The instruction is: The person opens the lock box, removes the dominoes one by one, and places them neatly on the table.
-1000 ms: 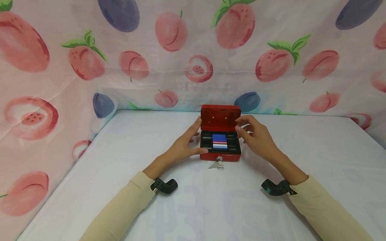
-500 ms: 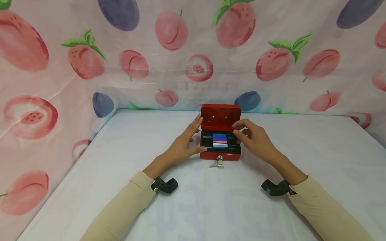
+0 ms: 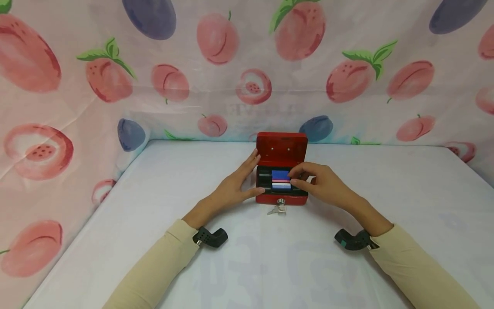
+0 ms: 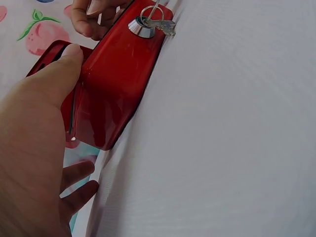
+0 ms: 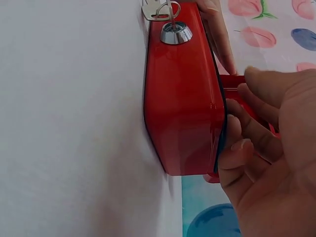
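Observation:
A red cash box (image 3: 281, 200) stands on the table with its lid (image 3: 281, 148) raised. Inside sits a black tray (image 3: 264, 182). Across the tray's middle lie several flat items (image 3: 281, 174) in blue, pink and white; their kind is too small to tell. My left hand (image 3: 233, 186) rests along the box's left side, thumb on the tray's front left edge and fingers stretched toward the lid. Over the tray's right part is my right hand (image 3: 326, 182), its thumb and forefinger a little apart at the right end of the items. Keys (image 3: 278, 209) hang from the front lock.
A white cloth covers the table (image 3: 262, 257). Behind the box rises a curtain (image 3: 216, 94) printed with peaches and plums. A black wrist camera (image 3: 211, 238) is strapped to the left wrist, another black camera (image 3: 353, 240) to the right.
My right hand has moved left and slightly toward me, from the lid's right edge to over the tray beside the coloured items. My left hand has stayed at the box's left side.

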Tool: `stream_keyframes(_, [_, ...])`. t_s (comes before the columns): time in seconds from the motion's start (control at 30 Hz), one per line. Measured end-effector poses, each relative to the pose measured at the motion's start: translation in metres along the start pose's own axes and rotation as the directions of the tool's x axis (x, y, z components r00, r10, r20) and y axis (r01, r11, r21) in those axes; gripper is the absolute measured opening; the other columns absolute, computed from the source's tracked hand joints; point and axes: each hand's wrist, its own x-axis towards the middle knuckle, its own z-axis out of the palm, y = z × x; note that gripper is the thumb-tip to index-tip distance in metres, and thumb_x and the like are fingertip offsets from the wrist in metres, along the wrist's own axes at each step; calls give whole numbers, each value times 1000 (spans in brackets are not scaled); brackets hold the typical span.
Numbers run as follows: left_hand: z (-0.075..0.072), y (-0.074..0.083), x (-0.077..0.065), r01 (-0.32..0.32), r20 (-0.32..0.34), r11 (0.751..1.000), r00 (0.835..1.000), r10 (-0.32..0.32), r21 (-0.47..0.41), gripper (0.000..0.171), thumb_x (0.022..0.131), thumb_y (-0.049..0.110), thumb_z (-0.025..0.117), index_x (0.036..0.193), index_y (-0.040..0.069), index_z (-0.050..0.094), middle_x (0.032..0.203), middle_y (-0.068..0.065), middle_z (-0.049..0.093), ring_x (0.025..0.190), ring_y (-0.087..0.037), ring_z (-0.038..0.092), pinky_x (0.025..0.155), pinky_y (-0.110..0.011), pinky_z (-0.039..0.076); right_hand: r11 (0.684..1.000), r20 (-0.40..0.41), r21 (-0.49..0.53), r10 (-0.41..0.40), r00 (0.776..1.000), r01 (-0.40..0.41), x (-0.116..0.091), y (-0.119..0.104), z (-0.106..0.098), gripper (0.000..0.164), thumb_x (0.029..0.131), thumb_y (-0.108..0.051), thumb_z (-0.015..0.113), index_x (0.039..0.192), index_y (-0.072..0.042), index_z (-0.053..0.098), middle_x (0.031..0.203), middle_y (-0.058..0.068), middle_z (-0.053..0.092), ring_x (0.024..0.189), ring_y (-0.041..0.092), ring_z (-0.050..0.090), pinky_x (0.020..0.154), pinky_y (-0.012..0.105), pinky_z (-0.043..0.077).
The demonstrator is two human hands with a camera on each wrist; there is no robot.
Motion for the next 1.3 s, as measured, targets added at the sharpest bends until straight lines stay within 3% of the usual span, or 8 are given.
stream_keyframes(0.17, [0,-1,0,-3,12,1000,1000,3,1,84,90,50,59,155,21,14,159,15,-4,143,-10,11,108,-50,29,999,33,-13,-32,999,32,-1,1,0,19,87,-23,73,104,-18,67,83,-4,58,76,16,52,57,29,47])
stream_keyframes(0.3, [-1,-1,0,8,12,1000,1000,-8,-17,79,90,45,63,153,18,24,158,17,-3,143,-10,11,107,-51,29,1000,51,-19,-23,998,24,-1,0,0,19,85,-23,75,102,-18,68,83,-3,55,75,17,51,55,28,45])
stream_keyframes(0.47, [-2,-5,0,-12,-43,998,999,9,-65,68,89,34,68,147,12,40,158,18,7,139,-15,28,106,-37,35,998,34,-49,-29,999,31,1,-1,2,17,85,-22,75,100,-18,68,83,-3,54,75,16,50,56,28,45])
stream_keyframes(0.57, [-2,-8,0,-28,-58,996,998,24,-83,65,89,32,69,144,9,44,158,17,11,138,-19,32,104,-31,36,998,27,-58,-26,999,28,1,0,3,17,85,-21,75,100,-17,69,84,-2,55,75,16,49,57,28,45])
stream_keyframes(0.63, [-2,-7,0,-31,-54,996,998,26,-84,64,89,33,69,143,7,45,158,17,11,139,-21,30,104,-32,37,998,27,-59,-19,999,21,1,0,4,16,85,-20,75,100,-16,69,85,-2,56,75,17,49,58,29,45])
stream_keyframes(0.87, [-3,-5,-2,-8,-33,998,999,6,-68,63,90,35,68,142,8,46,158,18,8,139,-4,21,107,-34,32,997,32,-79,-7,999,10,1,-1,5,15,86,-21,74,99,-15,70,90,-1,59,77,17,48,60,30,45])
stream_keyframes(1.3, [-3,-4,-2,-32,-28,998,999,30,-62,63,90,34,67,142,7,46,159,15,7,141,-8,21,108,-37,32,993,32,-102,-49,998,52,1,-1,5,9,86,-17,74,93,-16,69,86,-3,57,73,16,48,58,29,44])
